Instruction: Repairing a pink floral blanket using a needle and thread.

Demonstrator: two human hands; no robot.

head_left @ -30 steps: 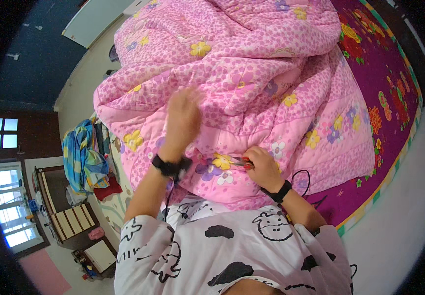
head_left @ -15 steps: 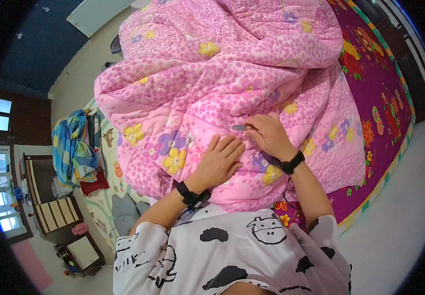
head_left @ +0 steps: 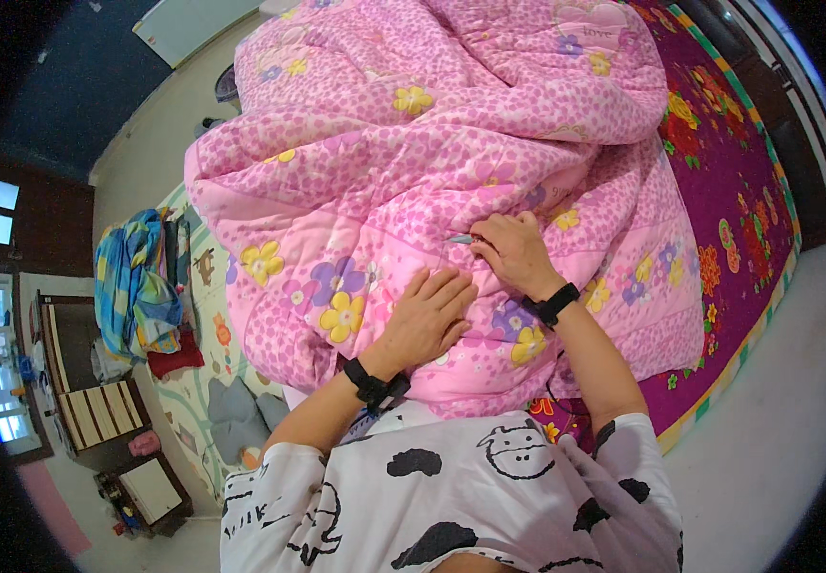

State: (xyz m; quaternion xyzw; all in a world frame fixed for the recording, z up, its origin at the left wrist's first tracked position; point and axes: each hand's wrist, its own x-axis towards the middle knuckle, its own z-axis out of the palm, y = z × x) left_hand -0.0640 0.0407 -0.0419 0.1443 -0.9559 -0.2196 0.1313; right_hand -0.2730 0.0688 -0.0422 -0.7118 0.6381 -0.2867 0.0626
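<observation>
A pink padded quilt with purple and yellow flowers lies rumpled before me. My left hand rests flat on it near its front edge, fingers stretched out. Just right of that, my right hand is closed around a small tool with a pointed, grey blade, like a small knife. The blade points left and lies close against the quilt. My fingers cover the rest of the tool, so its exact kind does not show.
A purple flowered mat lies under the quilt's right side. To the left are a patterned mat, a blue and yellow cloth pile, grey cloth and a striped shelf unit. A white board stands at the far left.
My right hand has shifted slightly left and down, and less of the blade shows. My left hand stays in place on the quilt. The view has tilted a little.
</observation>
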